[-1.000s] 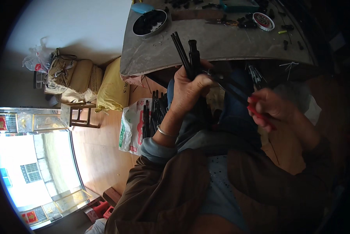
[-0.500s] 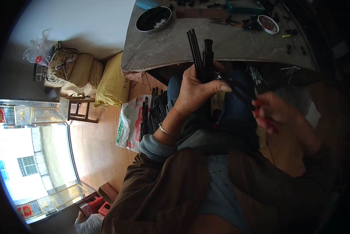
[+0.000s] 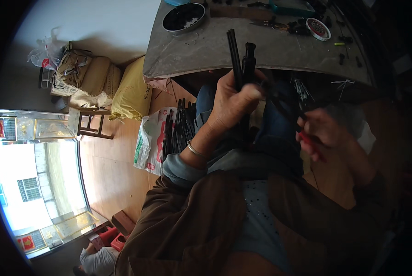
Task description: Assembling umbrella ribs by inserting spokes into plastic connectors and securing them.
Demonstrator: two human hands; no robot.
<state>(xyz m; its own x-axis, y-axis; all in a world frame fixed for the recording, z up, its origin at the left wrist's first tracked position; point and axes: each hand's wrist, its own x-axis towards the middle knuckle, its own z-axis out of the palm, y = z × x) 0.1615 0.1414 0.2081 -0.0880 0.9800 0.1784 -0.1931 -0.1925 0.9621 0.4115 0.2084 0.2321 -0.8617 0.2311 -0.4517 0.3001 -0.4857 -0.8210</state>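
Note:
Upright in my left hand (image 3: 235, 99) is a bundle of thin black rods (image 3: 234, 53) with a thicker black tube (image 3: 249, 57) beside them. My fingers are wrapped round them, the thumb lying across the front. My right hand (image 3: 323, 131), slightly blurred, is closed on red-handled pliers (image 3: 312, 146). Their dark jaws reach up and left toward the rods by my left thumb; I cannot make out whether they touch. More black rods (image 3: 178, 131) lie on a white printed sack (image 3: 147, 142) left of my legs.
Ahead stands a grey-topped table (image 3: 187, 55). On it are a round dish of black parts (image 3: 184, 18), a white-rimmed dish of small pieces (image 3: 318, 29) and a teal tray (image 3: 291, 8). A yellow sack (image 3: 132, 89) and small wooden stool (image 3: 95, 122) stand left. Thin metal wires (image 3: 302, 89) show below the table edge.
The rods in my left hand sit slightly higher in the picture, and my left thumb has drawn in toward them. My right hand stays near the same place with the pliers.

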